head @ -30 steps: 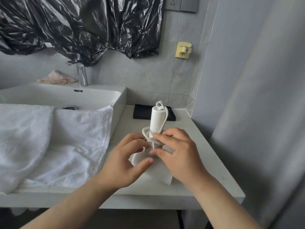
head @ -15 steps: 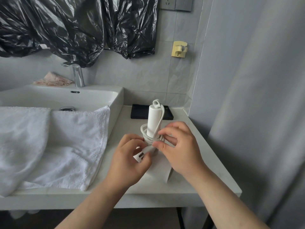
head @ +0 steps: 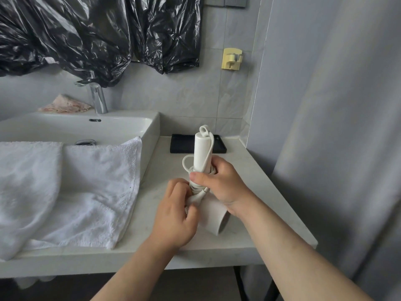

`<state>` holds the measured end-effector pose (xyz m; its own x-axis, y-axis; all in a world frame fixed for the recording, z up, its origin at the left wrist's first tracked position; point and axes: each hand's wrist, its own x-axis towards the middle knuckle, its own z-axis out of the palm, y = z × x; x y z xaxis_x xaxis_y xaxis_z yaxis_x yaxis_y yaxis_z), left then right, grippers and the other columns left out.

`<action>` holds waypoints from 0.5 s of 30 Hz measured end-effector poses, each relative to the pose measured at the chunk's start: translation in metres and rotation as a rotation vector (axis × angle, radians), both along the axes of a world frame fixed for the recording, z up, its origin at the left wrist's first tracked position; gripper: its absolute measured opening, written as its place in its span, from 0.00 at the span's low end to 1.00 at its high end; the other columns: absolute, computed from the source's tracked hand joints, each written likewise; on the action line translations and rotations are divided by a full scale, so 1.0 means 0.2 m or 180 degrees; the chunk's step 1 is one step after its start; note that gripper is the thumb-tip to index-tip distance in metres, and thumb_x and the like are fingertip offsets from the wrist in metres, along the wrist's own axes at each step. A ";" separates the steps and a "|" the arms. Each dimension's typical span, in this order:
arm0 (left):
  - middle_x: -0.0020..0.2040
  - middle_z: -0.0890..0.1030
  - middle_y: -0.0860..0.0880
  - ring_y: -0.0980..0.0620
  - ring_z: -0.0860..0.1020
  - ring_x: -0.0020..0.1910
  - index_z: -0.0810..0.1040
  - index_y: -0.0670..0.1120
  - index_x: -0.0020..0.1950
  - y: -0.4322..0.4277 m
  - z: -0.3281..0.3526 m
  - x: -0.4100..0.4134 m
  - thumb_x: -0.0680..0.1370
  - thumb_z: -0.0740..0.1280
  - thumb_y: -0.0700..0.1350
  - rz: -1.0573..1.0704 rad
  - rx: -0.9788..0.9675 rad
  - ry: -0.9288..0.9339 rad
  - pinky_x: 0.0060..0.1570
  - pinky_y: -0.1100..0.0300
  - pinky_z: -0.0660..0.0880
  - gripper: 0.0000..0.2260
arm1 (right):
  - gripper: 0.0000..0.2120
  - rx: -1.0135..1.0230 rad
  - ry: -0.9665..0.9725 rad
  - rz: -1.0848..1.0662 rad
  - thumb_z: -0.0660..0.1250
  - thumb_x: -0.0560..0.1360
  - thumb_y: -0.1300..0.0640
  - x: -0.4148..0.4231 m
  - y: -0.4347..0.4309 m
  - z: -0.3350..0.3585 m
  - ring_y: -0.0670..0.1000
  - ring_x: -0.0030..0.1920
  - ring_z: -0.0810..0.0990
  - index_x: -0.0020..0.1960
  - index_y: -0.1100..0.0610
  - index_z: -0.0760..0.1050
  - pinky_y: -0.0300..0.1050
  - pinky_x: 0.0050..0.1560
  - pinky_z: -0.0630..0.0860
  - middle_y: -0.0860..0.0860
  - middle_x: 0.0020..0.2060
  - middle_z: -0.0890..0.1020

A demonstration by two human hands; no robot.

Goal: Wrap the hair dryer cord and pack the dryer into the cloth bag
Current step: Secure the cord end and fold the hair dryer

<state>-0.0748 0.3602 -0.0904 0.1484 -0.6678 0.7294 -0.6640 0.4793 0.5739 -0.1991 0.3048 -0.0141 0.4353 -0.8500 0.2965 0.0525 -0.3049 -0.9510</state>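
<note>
The counter [head: 271, 213] is carrying everything here, with a towel [head: 86, 192] hanging over the sink [head: 130, 124] at its left end and a black tray [head: 180, 144] sitting against its back edge. The hair dryer [head: 201, 153] is standing near the middle of the counter, between the tray and the front edge. Its handle is pointing straight up and its barrel is lying low, aiming toward the front right corner.

The right hand [head: 225, 183] is wrapping its fingers round the lower handle from the right, its thumb pressing across the coils. The left hand [head: 173, 216] is coming in from the front left, fingers curled and pinching at the loose end. The cord [head: 195, 183] is sitting in loops round the base of the handle, just above the barrel, and the plug [head: 200, 195] is lying right under the coils, touching the left fingertips.

The tuck is probably turning on that: the plug is lying to the right of the left hand and across the upright handle, so the left hand is the nearer one for pushing it in. No cloth bag is showing that I can tell
</note>
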 end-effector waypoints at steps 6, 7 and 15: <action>0.48 0.73 0.52 0.54 0.71 0.38 0.70 0.43 0.43 -0.05 -0.02 0.01 0.74 0.66 0.56 0.0248 0.0003 -0.0311 0.33 0.60 0.68 0.16 | 0.16 -0.0055 -0.0325 0.0146 0.74 0.69 0.63 0.01 -0.03 -0.03 0.45 0.39 0.78 0.54 0.52 0.75 0.40 0.43 0.76 0.46 0.37 0.79; 0.47 0.74 0.52 0.53 0.72 0.39 0.70 0.43 0.43 -0.05 -0.01 0.02 0.74 0.67 0.55 0.0183 0.0000 -0.0239 0.34 0.59 0.69 0.15 | 0.13 -0.0040 -0.0320 0.0175 0.74 0.70 0.61 0.01 -0.04 -0.03 0.46 0.39 0.79 0.51 0.52 0.76 0.41 0.43 0.76 0.46 0.37 0.79; 0.48 0.78 0.50 0.53 0.77 0.46 0.71 0.43 0.34 -0.04 0.02 0.10 0.72 0.67 0.51 -0.0473 0.0057 0.0323 0.42 0.63 0.72 0.14 | 0.14 -0.0158 -0.0291 -0.0040 0.74 0.65 0.56 0.02 -0.07 -0.07 0.49 0.42 0.79 0.49 0.57 0.76 0.47 0.45 0.77 0.51 0.40 0.80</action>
<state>-0.0557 0.3525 -0.0862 0.1192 -0.7007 0.7034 -0.5249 0.5569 0.6437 -0.1958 0.2912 -0.0278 0.3939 -0.8385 0.3766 0.1343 -0.3528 -0.9260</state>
